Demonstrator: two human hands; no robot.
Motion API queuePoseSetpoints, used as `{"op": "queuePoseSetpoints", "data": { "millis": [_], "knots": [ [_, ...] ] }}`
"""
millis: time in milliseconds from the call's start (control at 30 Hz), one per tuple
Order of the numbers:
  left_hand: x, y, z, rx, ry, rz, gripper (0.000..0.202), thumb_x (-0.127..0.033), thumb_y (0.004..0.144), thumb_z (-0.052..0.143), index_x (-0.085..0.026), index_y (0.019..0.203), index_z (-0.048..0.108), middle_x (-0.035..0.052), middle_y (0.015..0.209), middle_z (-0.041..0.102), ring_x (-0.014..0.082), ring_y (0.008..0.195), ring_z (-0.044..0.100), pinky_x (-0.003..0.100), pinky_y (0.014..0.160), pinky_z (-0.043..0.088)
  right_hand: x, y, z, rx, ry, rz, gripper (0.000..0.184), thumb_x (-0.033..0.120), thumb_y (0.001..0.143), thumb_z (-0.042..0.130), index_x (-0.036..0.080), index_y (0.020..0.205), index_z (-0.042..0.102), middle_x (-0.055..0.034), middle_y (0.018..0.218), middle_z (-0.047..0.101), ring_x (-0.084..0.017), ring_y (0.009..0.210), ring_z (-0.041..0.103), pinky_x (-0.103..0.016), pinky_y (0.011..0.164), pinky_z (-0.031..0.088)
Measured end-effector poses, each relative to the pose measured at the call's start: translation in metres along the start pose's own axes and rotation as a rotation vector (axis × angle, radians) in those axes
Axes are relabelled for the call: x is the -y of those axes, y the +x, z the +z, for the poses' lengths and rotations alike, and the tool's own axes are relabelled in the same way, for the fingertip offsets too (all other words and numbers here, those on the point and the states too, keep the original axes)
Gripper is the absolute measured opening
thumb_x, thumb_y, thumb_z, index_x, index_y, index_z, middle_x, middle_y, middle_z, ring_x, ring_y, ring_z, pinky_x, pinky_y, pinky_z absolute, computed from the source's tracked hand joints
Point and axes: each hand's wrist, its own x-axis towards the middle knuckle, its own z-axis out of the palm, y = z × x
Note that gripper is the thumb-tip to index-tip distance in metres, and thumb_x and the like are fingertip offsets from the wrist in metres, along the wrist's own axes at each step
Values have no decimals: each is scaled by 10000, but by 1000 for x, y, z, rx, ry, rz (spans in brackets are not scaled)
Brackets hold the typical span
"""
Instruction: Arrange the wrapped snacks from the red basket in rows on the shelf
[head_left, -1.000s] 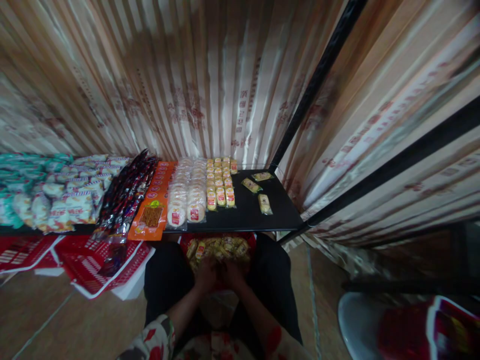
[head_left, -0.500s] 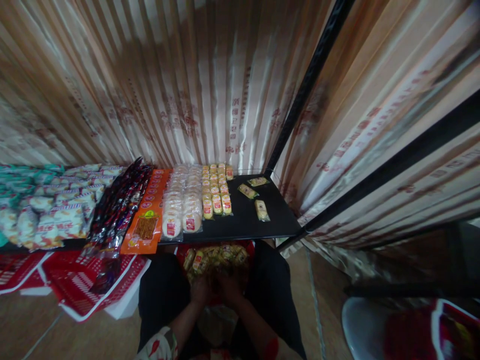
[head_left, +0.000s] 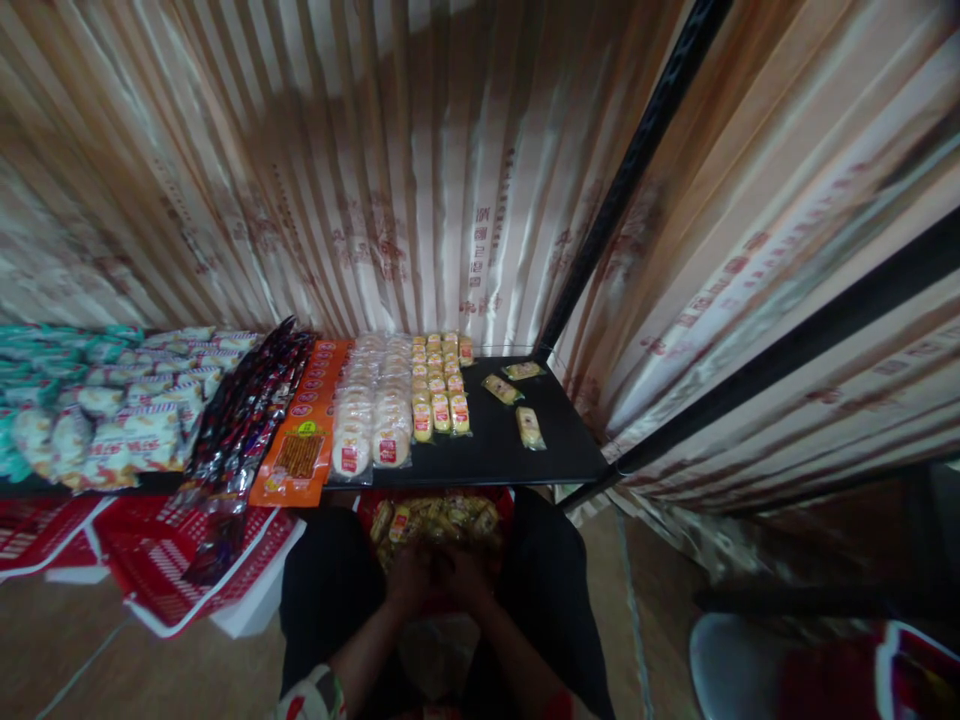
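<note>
Between my knees is a red basket point(head_left: 508, 508) filled with small yellow-wrapped snack packs point(head_left: 442, 518). My left hand point(head_left: 411, 580) and my right hand point(head_left: 461, 578) are close together at its near side, over the packs. Deep shadow hides the fingers of both, so I cannot make out whether they hold a pack. Beyond the basket, similar yellow packs point(head_left: 441, 385) stand in rows on a black shelf point(head_left: 487, 455). Three loose packs lie to the right of those rows, the nearest pack point(head_left: 529, 428) close to the shelf's right end.
Left along the shelf are round white-wrapped cakes point(head_left: 371, 410), an orange snack bag point(head_left: 300, 440), dark shiny packets point(head_left: 240, 420), white packets point(head_left: 142, 420) and green packets point(head_left: 45, 350). Red baskets point(head_left: 180, 560) sit below. Black metal posts point(head_left: 637, 180) and a curtain point(head_left: 435, 180) enclose the shelf.
The view has shifted slightly, moving the shelf a little right and down in the picture. My hands stay over the basket, slightly closer together. The rows and loose packs look unchanged.
</note>
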Motion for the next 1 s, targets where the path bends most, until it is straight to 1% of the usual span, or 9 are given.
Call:
{"op": "queuePoseSetpoints", "data": {
  "millis": [133,267,400,500,600,667,833,933,1000],
  "knots": [
    [-6,-4,-8,-94,-35,58,309,-129,759,393,-115,997,589,110,1024,607,187,979,548,297,880,397,3,1,-1,-108,203,5,332,208,689,406,178,875,679,-79,940,691,-209,917,610,-337,858,429],
    [-12,-13,-9,-134,-31,169,343,-101,769,338,-123,1018,573,123,1056,563,181,967,542,286,863,406,11,1,-3,-228,396,61,270,325,683,451,192,760,673,-67,833,699,-228,870,615,-354,817,449],
    [-13,-22,-2,-153,48,299,304,-134,796,349,-186,982,584,84,993,558,165,908,547,278,799,440,21,1,-10,-294,574,128,228,405,625,524,214,652,646,-48,770,692,-227,803,616,-353,782,454],
    [-8,-24,7,-246,124,482,266,-143,773,436,-216,986,577,64,992,555,169,937,533,288,791,457,30,-4,-20,-279,767,172,194,405,571,582,227,633,628,-18,693,676,-213,730,618,-333,712,470],
    [-3,-26,11,-375,172,705,266,-137,774,472,-232,1006,560,56,1013,550,172,955,528,321,795,476,39,-10,-31,-256,933,208,216,392,535,645,229,675,628,-2,676,665,-206,692,621,-323,667,478],
    [-1,-28,10,-454,190,808,253,-140,796,466,-234,1015,550,56,1022,545,172,983,524,344,823,479,45,-15,-38,-266,1009,234,267,381,520,684,229,733,629,-3,695,669,-205,694,625,-324,668,482],
    [-1,-32,4,-537,217,946,219,-175,837,438,-226,1029,531,53,1037,532,166,1054,500,332,851,490,59,-25,-49,-302,1170,254,403,384,487,745,208,821,602,-6,710,670,-178,644,621,-285,608,486],
    [-3,-33,-1,-565,196,1011,164,-194,833,460,-218,962,559,53,1041,528,171,1070,486,328,852,488,66,-27,-53,-325,1182,235,501,392,483,760,195,905,576,6,678,658,-153,586,605,-255,547,472],
    [-7,-34,-6,-570,163,1026,128,-208,831,467,-214,901,574,51,1040,528,174,1083,476,328,857,482,71,-27,-57,-338,1170,212,541,396,500,755,194,963,560,4,703,662,-145,598,607,-245,555,476]
  ]
}}
